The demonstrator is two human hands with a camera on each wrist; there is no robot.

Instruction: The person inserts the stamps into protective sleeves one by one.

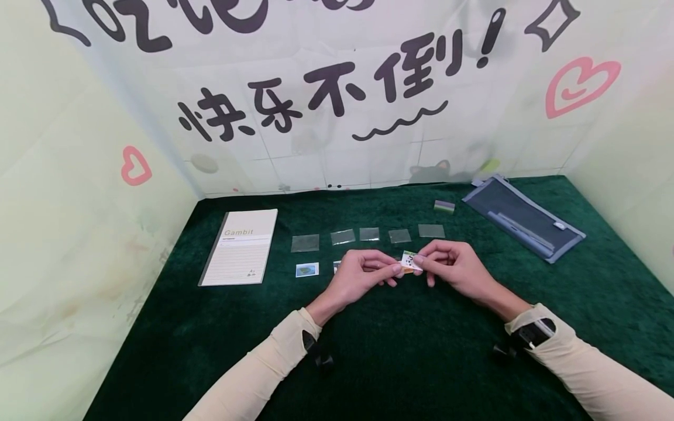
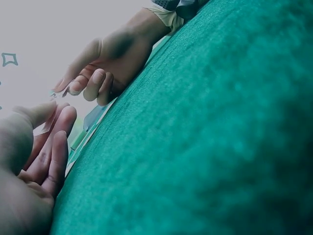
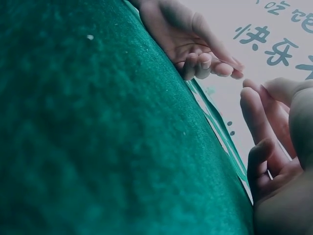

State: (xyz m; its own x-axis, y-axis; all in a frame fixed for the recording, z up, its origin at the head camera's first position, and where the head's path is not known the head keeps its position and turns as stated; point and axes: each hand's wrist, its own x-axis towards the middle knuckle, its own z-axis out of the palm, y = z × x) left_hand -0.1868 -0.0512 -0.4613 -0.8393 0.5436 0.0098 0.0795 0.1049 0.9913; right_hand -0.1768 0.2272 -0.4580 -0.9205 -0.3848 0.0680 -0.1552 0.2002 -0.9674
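Both hands meet over the middle of the table. Between their fingertips is a small stamp-like card (image 1: pixel 410 259) with a white ground and a black-and-green print. Pinched by its right side, it is in the right hand (image 1: pixel 457 268). My left hand (image 1: pixel 363 275) pinches at its left edge, where a bit of orange shows beneath; whether that is a second card I cannot tell. A similar blue-green picture card (image 1: pixel 307 269) lies left of the left hand. Another card (image 1: pixel 336 266) is mostly hidden behind that hand. Several clear plastic sleeves (image 1: pixel 305 243) lie in a row beyond.
A notebook (image 1: pixel 239 248) lies at the left. At the back right is a zipped mesh pouch (image 1: pixel 505 202) with pen-like things inside. A small striped piece (image 1: pixel 444 206) lies near the back edge. Dark green cloth (image 1: pixel 400 362) covers the table; printed curtains (image 1: pixel 326 158) enclose it.
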